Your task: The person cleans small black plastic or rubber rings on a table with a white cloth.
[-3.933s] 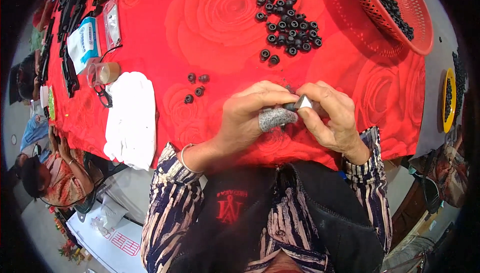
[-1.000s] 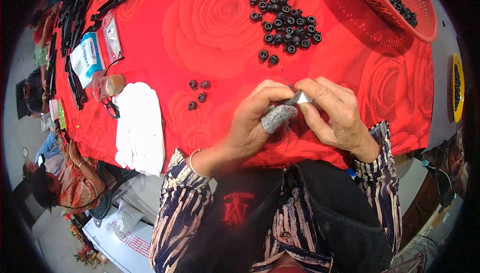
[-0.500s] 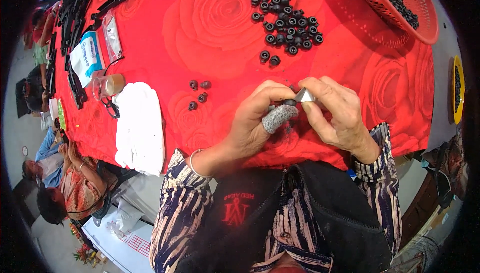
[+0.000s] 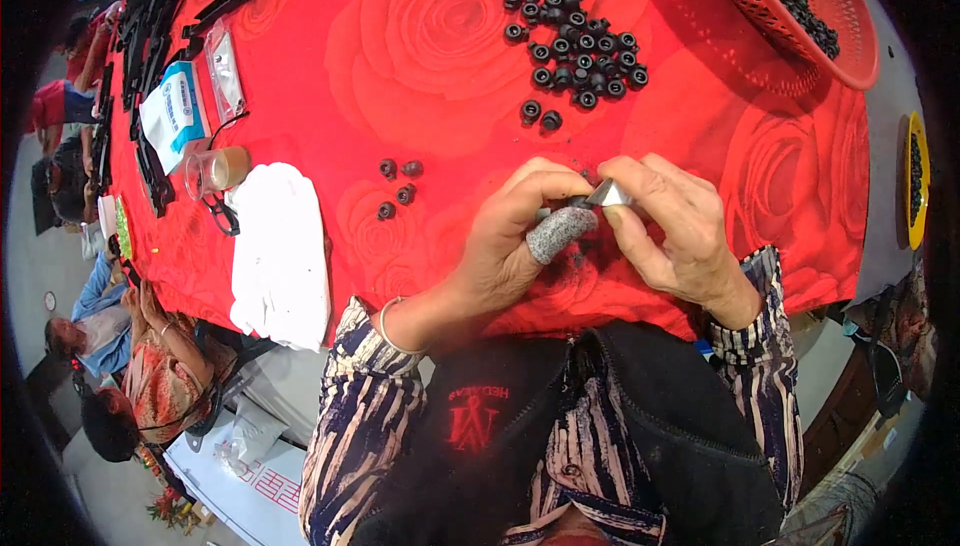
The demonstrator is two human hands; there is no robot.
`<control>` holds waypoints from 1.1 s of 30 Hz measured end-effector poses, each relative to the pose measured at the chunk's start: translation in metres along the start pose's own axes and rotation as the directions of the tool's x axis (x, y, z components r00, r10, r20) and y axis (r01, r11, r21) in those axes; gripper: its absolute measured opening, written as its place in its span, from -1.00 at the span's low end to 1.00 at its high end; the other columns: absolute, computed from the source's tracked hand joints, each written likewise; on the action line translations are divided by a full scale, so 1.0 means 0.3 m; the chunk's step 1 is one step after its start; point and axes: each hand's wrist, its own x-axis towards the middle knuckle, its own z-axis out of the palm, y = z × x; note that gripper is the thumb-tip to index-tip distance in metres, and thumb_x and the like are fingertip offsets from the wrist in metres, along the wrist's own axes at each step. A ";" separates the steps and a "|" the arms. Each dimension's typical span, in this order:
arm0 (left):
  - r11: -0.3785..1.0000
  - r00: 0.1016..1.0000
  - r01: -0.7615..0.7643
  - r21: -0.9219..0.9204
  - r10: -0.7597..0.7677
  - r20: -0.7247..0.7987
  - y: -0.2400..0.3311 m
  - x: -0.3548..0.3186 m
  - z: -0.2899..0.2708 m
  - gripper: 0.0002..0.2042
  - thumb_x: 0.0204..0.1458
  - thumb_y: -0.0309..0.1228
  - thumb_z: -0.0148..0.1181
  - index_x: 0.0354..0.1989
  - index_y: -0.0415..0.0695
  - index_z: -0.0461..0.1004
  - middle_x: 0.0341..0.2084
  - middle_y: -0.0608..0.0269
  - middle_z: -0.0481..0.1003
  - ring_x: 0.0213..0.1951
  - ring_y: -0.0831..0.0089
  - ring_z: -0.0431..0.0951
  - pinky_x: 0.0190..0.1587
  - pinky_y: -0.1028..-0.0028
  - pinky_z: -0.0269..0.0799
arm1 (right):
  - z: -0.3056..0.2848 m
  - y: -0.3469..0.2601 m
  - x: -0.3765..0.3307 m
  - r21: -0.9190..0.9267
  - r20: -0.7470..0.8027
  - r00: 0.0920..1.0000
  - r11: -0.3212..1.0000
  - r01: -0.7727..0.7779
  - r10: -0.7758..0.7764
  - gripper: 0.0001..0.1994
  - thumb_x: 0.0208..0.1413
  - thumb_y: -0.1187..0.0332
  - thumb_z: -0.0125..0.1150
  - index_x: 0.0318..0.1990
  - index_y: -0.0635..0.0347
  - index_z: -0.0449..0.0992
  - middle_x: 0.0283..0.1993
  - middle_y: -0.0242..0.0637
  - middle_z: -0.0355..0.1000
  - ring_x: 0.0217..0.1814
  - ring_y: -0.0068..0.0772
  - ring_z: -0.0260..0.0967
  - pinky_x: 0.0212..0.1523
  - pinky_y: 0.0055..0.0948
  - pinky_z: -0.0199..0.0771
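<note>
To the right of the white cloth (image 4: 280, 266), which serves here as the landmark, the left hand (image 4: 505, 226) is closed on a small black part (image 4: 578, 203), with a grey speckled sleeve (image 4: 560, 233) on one digit. Fingers and sleeve cover most of that part. Close against the left, the right hand (image 4: 672, 231) pinches a pointed metal piece (image 4: 609, 194), its tip at the part; whether they touch cannot be told. Black crumbs (image 4: 578, 259) lie below the fingers on the red tablecloth (image 4: 430, 56).

Between the white cloth and the left hand sit four loose black pieces (image 4: 405, 194), well apart from the larger cluster of black pieces (image 4: 586, 44) up and to the cloth's right. Farther right of it, a red basket (image 4: 845, 56) holds more small black pieces, and a yellow dish (image 4: 923, 181) stands beyond the table edge.

The cloth's upper left is crowded: dark glasses (image 4: 230, 216) beside it, a clear cup of brownish liquid (image 4: 230, 166) near, then a blue-and-white packet (image 4: 172, 116), a clear bag (image 4: 222, 71) and long black strips (image 4: 150, 171). Left of and below the cloth, a co-worker in a patterned orange top (image 4: 175, 381) sits by the table.
</note>
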 end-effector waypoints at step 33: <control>0.881 0.966 0.250 -0.401 -0.199 0.164 0.008 0.013 -0.030 -0.88 0.01 -0.56 0.17 -0.29 -0.33 0.50 -0.41 0.24 0.47 -0.48 0.58 0.48 -0.45 0.62 0.41 | -0.004 0.005 -0.001 0.285 -0.018 0.996 0.954 0.092 -0.091 -0.65 -0.25 0.57 0.28 -0.19 0.33 0.46 -0.38 -0.18 0.43 -0.51 -0.35 0.39 -0.56 -0.50 0.34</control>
